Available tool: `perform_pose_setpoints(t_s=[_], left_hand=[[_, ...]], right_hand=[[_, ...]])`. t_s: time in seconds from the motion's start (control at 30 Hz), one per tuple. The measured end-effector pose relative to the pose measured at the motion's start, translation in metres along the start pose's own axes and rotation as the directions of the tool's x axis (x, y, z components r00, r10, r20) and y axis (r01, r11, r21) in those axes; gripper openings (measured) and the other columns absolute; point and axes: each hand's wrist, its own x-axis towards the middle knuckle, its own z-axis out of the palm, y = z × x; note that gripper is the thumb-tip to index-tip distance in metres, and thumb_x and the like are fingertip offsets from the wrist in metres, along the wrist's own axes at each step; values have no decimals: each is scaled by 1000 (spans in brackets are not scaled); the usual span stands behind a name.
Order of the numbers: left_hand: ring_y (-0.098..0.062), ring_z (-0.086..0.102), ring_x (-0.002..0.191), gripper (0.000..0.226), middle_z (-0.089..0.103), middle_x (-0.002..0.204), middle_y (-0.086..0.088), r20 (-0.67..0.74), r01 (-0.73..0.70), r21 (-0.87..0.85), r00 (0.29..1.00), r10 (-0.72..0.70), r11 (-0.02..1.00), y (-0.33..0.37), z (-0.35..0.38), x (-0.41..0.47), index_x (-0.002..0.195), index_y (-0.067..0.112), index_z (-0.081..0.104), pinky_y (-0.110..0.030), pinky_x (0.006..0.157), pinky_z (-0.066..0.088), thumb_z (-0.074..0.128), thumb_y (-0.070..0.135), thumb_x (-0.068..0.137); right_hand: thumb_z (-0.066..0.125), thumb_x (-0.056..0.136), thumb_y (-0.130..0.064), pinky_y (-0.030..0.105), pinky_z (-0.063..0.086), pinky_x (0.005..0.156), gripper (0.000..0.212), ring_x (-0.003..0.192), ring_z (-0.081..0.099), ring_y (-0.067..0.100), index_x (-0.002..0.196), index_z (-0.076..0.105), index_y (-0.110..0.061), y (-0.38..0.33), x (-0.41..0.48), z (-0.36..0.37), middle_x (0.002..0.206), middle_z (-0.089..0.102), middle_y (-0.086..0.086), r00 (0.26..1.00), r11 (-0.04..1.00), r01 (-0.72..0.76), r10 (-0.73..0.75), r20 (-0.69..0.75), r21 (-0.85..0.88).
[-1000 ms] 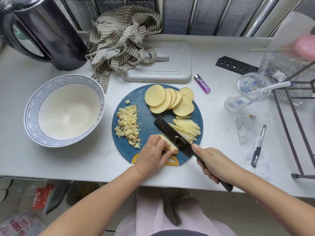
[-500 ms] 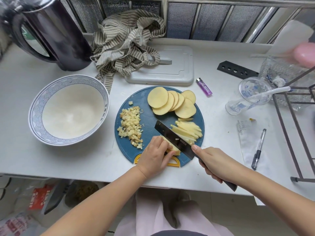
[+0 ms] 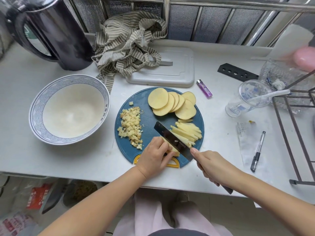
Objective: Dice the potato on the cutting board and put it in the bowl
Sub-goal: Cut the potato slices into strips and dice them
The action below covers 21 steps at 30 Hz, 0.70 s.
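Observation:
A round blue cutting board [image 3: 150, 116] lies at the table's front. On it are a pile of diced potato [image 3: 131, 125] at the left, fanned round slices [image 3: 170, 103] at the back, and potato sticks [image 3: 187, 132] at the right. My left hand [image 3: 155, 155] holds down a small bundle of potato sticks [image 3: 172, 149] with curled fingers at the board's front edge. My right hand [image 3: 210, 165] grips the handle of a black knife [image 3: 172, 139], whose blade rests against that bundle, right beside my left fingers. The blue-rimmed white bowl [image 3: 36, 108] stands left of the board.
A black kettle [image 3: 56, 34] and a striped cloth [image 3: 129, 43] sit at the back, with a grey board [image 3: 172, 74] behind the blue one. A purple lighter [image 3: 204, 88], plastic cup [image 3: 250, 97], pen [image 3: 258, 150] and metal rack [image 3: 296, 133] lie to the right.
The knife blade has stayed at the bundle under my left hand, shifting only slightly. Both hands keep their grips; the view has drifted a little.

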Motion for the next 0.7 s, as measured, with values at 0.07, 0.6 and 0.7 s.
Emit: perform_pose_setpoints(t_s=[0.07,0.6,0.7], left_hand=[[-17,40,80,19,47,83,-5,1,-6,0,1000,6,1000,0,-1,0,86,13,48,-24,72,36,57,28,93],[-15,37,82,19,37,89,2,33,-25,19,999,25,999,-1,-2,2,88,16,41,-17,77,27,50,31,96],[-15,36,82,19,36,90,3,33,-26,19,999,26,999,0,-3,2,89,17,41,-15,78,26,46,33,98]], right_hand=[[29,98,-57,23,35,40,56,36,33,15,67,39,-12,0,0,1,52,41,2,1000,1000,0,0,9,5],[22,100,-57,21,35,41,56,37,34,12,67,36,-14,6,12,15,52,39,1,998,999,39,-40,47,28],[20,100,-56,22,37,43,57,39,36,12,65,36,-14,8,17,20,53,41,2,998,998,48,-49,43,37]])
